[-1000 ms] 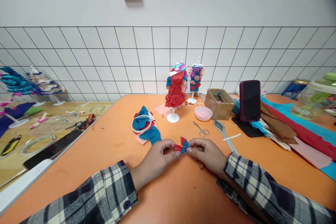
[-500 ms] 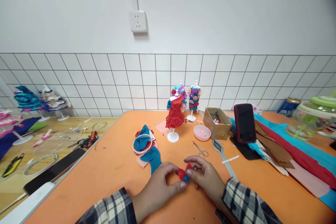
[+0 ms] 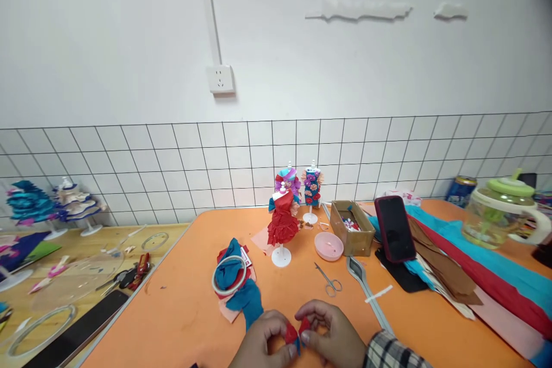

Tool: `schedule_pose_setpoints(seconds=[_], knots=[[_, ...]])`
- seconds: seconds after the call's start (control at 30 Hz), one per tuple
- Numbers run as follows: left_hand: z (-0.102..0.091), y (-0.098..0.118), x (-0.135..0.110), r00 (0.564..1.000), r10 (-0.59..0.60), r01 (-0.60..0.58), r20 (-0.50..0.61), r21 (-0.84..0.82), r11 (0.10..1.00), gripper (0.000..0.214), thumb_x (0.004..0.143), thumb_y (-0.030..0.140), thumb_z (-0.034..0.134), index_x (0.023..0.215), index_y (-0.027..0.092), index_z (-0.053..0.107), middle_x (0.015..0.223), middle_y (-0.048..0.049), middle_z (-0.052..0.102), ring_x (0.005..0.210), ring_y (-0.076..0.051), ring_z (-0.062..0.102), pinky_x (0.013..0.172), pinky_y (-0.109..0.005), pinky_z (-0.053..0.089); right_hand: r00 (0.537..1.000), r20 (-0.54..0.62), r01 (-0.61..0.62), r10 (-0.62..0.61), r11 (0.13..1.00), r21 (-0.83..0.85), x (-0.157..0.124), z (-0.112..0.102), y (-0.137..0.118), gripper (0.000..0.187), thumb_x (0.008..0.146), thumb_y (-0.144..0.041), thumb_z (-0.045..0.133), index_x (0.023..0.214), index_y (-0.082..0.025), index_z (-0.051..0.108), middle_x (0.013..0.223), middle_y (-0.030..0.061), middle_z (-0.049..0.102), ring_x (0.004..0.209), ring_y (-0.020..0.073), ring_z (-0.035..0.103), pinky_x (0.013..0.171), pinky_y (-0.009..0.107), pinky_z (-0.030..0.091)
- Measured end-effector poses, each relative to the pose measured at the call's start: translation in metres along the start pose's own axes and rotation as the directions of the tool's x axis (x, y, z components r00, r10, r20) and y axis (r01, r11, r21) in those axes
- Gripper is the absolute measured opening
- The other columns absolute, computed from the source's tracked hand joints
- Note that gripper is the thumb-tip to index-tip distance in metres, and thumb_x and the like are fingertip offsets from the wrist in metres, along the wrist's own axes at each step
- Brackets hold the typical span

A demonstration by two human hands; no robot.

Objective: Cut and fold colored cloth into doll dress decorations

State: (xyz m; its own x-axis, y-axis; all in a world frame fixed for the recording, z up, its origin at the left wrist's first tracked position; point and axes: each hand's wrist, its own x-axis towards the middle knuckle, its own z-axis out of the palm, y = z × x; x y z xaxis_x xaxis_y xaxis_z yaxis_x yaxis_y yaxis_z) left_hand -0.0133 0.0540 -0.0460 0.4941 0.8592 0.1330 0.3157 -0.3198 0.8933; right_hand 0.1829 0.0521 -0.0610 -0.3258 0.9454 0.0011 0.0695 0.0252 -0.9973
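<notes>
Low in the head view, a small red and blue crepe-paper bow is pinched between my two hands. My left hand grips its left side between thumb and fingers. The thumb and fingers of my right hand close on its right side. Beyond the hands lie small scissors. A roll of clear tape sits over blue and red crepe paper left of them. Farther back stands a mini dress form in a red paper dress.
A pink dish and a cardboard box are behind the scissors. At the right are a propped phone, crepe-paper strips and a glass jug. More dressed forms stand on the wooden table at left.
The view has tilted upward, so the hands and table appear lower. Both hands still hold the bow, and my right hand's fingers sit slightly differently on it.
</notes>
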Motion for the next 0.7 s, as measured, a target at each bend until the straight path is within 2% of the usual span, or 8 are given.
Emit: schedule_pose_setpoints(seconds=[0.23,0.4,0.53,0.6,0.7], knots=[[-0.003,0.002,0.001,1.000,0.007,-0.007,0.013,0.023,1.000,0.020,0.077,0.038,0.065,0.075,0.018,0.064,0.086,-0.0066,0.065,0.085,-0.020,0.060,0.082,-0.030,0.043,1.000,-0.010,0.021,-0.021,1.000,-0.018,0.005,-0.001,-0.001,0.031,0.066,-0.044,0.070,0.078,-0.017,0.060,0.061,-0.0017,0.051,0.057,0.0104,0.046,0.047,0.019,0.039],[-0.002,0.004,0.001,1.000,0.012,-0.011,-0.010,0.053,0.999,0.017,0.079,0.035,0.064,0.077,0.018,0.065,0.089,-0.0072,0.066,0.089,-0.020,0.060,0.086,-0.031,0.043,0.999,-0.018,-0.048,0.049,0.998,0.033,0.004,-0.002,-0.001,0.038,0.067,-0.051,0.068,0.082,-0.017,0.058,0.064,-0.0018,0.050,0.054,0.0097,0.045,0.033,0.014,0.031],[0.000,0.009,-0.006,0.998,0.046,-0.044,-0.030,0.075,0.996,0.019,0.081,0.035,0.063,0.090,0.019,0.067,0.094,-0.0086,0.065,0.092,-0.022,0.060,0.087,-0.033,0.044,0.994,-0.087,-0.050,0.061,0.990,0.129,0.002,-0.002,0.002,0.045,0.066,-0.056,0.069,0.087,-0.017,0.057,0.069,-0.0017,0.051,0.053,0.0082,0.045,0.031,0.013,0.031],[-0.003,0.015,-0.010,0.991,0.103,-0.093,-0.081,0.121,0.988,0.022,0.084,0.033,0.060,0.101,0.020,0.065,0.098,-0.0091,0.064,0.095,-0.023,0.059,0.088,-0.034,0.045,0.989,-0.136,-0.040,0.062,0.987,0.155,0.001,-0.004,0.002,0.049,0.064,-0.057,0.071,0.091,-0.018,0.058,0.072,-0.0008,0.053,0.053,0.0087,0.046,0.030,0.013,0.030],[-0.014,0.024,-0.005,0.943,0.186,-0.123,-0.275,0.232,0.965,0.023,0.089,0.032,0.053,0.108,0.023,0.061,0.104,-0.0093,0.062,0.099,-0.023,0.057,0.089,-0.035,0.044,0.980,-0.195,-0.014,0.046,0.987,0.163,0.003,-0.010,-0.013,0.049,0.062,-0.056,0.073,0.088,-0.017,0.058,0.070,-0.0005,0.054,0.051,0.0080,0.045,0.030,0.013,0.030]])
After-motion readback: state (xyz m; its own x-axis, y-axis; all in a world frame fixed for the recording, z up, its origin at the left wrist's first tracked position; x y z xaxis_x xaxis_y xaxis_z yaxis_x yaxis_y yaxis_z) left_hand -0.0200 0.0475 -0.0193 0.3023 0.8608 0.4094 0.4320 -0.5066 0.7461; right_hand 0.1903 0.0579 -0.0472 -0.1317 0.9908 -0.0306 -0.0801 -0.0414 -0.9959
